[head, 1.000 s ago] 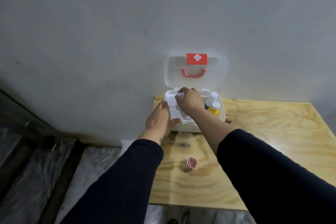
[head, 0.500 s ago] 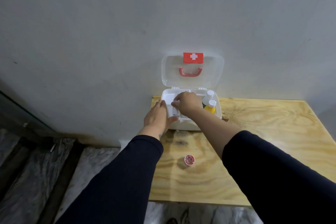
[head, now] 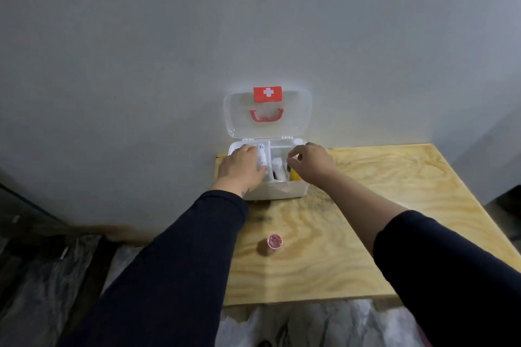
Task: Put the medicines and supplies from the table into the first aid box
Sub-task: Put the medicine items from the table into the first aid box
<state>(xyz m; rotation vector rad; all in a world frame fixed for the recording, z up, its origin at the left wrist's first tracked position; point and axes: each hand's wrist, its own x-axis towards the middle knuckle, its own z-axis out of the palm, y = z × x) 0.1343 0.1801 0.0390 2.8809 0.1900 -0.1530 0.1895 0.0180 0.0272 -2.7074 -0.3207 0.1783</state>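
Note:
A white first aid box (head: pixel 279 190) stands open at the table's far left corner, its clear lid with red cross and red handle leaning on the wall. My left hand (head: pixel 241 169) lies flat over the box's left compartment, next to a white tube (head: pixel 262 156) lying there. My right hand (head: pixel 311 162) hovers over the right compartment with fingers curled and apart, holding nothing. Under it stand a white-capped bottle (head: pixel 277 167) and a yellow bottle (head: pixel 294 175), partly hidden. A small pink-topped round container (head: pixel 274 242) stands alone on the table, nearer to me.
The plywood table (head: pixel 380 205) stretches right and toward me, with its front edge below my arms. A grey wall rises directly behind the box. Dark marbled floor lies to the left and below the table.
My right hand has let go of the white tube in the left compartment and moved right over the bottles. My left hand has shifted from the box's front edge up over the left compartment.

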